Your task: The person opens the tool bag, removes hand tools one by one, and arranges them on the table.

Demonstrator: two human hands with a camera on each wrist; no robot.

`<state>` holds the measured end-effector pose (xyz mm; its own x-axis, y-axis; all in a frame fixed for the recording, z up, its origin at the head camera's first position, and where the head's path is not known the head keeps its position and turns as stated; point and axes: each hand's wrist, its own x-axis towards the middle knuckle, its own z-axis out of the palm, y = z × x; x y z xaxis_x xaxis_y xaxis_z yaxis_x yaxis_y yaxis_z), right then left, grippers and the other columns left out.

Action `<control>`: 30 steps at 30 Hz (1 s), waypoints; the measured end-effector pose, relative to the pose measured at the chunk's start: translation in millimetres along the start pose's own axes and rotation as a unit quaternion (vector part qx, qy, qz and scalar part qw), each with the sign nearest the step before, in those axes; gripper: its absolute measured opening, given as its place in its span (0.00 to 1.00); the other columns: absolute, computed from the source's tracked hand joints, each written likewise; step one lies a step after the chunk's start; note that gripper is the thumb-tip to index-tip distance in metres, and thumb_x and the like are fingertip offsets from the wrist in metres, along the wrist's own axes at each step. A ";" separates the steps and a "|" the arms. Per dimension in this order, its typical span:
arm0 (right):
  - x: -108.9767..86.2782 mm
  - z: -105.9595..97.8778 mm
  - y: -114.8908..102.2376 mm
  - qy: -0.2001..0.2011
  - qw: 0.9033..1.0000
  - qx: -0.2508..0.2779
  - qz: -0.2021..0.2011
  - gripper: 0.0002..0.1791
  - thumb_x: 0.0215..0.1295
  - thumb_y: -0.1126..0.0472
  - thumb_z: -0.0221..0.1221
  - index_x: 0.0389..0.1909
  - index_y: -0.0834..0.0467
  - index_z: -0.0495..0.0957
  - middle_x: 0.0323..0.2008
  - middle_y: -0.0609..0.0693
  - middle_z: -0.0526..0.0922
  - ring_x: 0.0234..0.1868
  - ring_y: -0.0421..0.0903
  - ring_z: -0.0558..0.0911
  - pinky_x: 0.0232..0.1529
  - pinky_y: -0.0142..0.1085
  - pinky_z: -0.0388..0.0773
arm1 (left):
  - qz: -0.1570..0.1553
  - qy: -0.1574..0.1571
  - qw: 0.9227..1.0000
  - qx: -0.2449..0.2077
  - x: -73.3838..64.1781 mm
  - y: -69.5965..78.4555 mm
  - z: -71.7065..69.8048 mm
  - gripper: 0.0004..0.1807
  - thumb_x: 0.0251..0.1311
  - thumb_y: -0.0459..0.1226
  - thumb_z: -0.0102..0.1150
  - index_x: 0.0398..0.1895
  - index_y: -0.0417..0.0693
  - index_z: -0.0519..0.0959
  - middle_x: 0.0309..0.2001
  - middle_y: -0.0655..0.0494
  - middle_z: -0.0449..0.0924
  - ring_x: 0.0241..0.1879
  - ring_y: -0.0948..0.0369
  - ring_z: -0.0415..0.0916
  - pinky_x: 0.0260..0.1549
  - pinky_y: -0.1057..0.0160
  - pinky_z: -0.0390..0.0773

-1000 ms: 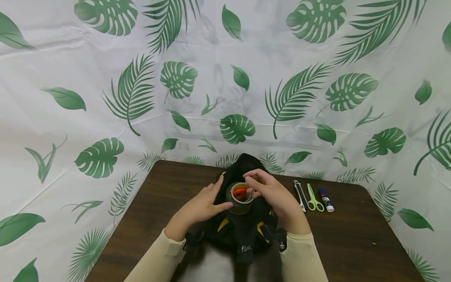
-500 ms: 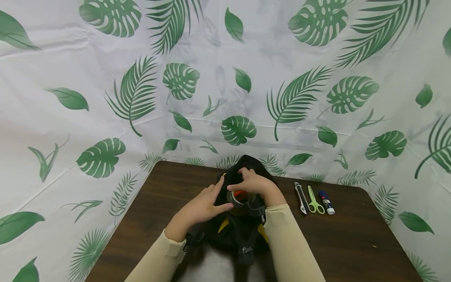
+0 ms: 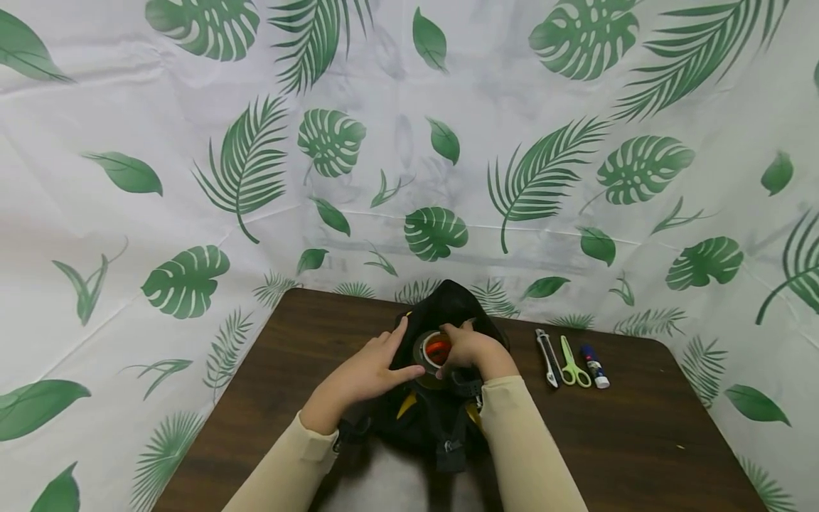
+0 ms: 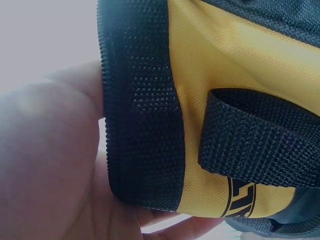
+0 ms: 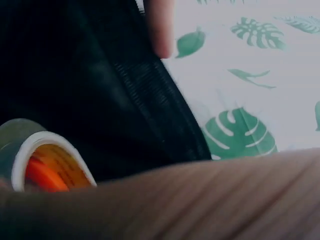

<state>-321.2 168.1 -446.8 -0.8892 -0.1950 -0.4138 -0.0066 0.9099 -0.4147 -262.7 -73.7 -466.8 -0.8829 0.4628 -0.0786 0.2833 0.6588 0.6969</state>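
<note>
A black and yellow fabric bag [image 3: 404,428] with a zipped mouth stands in the middle of the table. In its mouth sits a roll of tape [image 3: 420,353] with a white-rimmed core, and a bright orange thing [image 3: 438,348] shows inside the core. My left hand [image 3: 356,375] rests on the bag's left edge, fingers straight and thumb stretched toward the roll. The left wrist view has the bag's yellow side [image 4: 220,70] and black strap in front of the hand. My right hand [image 3: 478,352] curves round the roll's right side; one finger touches the bag's edge in the right wrist view.
A utility knife [image 3: 547,358], green-handled scissors [image 3: 571,364] and a glue stick [image 3: 594,365] lie to the right of the bag. The dark wooden table [image 3: 614,441] backs onto a white cloth [image 3: 384,85] printed with green leaves.
My right hand has come in from the right over the roll of tape, then drawn back slightly to its right side. My left hand, the bag and the roll stay in place.
</note>
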 end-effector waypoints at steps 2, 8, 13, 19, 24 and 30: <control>6.1 3.6 5.2 0.001 1.000 -0.005 0.002 0.59 0.60 0.56 0.82 0.87 0.51 0.59 0.87 0.73 0.42 0.80 0.77 0.62 0.70 0.68 0.74 | 0.000 -0.001 1.000 -0.003 -0.1 0.1 -0.1 0.57 0.74 0.70 0.55 0.92 0.63 0.37 0.88 0.37 0.49 0.87 0.35 0.49 0.80 0.29 0.59; 8.5 6.3 9.2 0.023 1.000 -0.013 -0.002 0.56 0.59 0.59 0.82 0.86 0.48 0.62 0.86 0.73 0.47 0.76 0.74 0.69 0.65 0.66 0.78 | -0.002 0.002 1.000 -0.004 -1.3 1.2 -1.2 0.57 0.74 0.69 0.56 0.92 0.63 0.37 0.88 0.37 0.50 0.87 0.36 0.50 0.80 0.29 0.60; -0.8 2.0 4.4 0.056 0.998 -0.009 -0.005 0.52 0.58 0.58 0.81 0.82 0.54 0.66 0.77 0.71 0.65 0.61 0.64 0.80 0.59 0.60 0.83 | -0.002 -0.001 1.000 -0.004 -1.6 2.2 -1.7 0.57 0.74 0.70 0.56 0.92 0.62 0.37 0.88 0.37 0.50 0.86 0.36 0.51 0.80 0.30 0.60; -7.7 -3.4 -1.1 0.086 0.996 -0.008 -0.008 0.53 0.58 0.44 0.82 0.75 0.68 0.70 0.66 0.68 0.76 0.56 0.59 0.82 0.62 0.56 0.84 | -0.005 0.000 1.000 0.004 0.1 3.6 -2.3 0.57 0.74 0.70 0.55 0.92 0.62 0.37 0.88 0.38 0.52 0.86 0.37 0.53 0.80 0.31 0.62; -18.7 -10.0 -3.0 0.114 0.993 0.037 -0.017 0.56 0.57 0.33 0.79 0.75 0.64 0.72 0.66 0.66 0.75 0.56 0.58 0.82 0.61 0.58 0.83 | -0.006 -0.003 1.000 0.005 0.3 3.1 -2.3 0.57 0.74 0.70 0.56 0.92 0.63 0.37 0.88 0.38 0.52 0.86 0.37 0.54 0.79 0.31 0.63; -33.6 -21.6 1.0 0.135 0.985 0.089 -0.061 0.55 0.61 0.35 0.77 0.79 0.64 0.69 0.70 0.65 0.75 0.62 0.61 0.81 0.66 0.61 0.80 | -0.005 -0.002 1.000 0.002 0.6 1.1 -1.2 0.58 0.73 0.70 0.56 0.92 0.62 0.37 0.88 0.37 0.51 0.86 0.37 0.54 0.79 0.30 0.63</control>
<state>-301.3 183.5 -415.8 -0.9763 -0.1723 -0.1306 -0.0621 0.8021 -0.5939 -263.3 -73.4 -465.2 -0.8845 0.4581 -0.0888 0.2752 0.6659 0.6934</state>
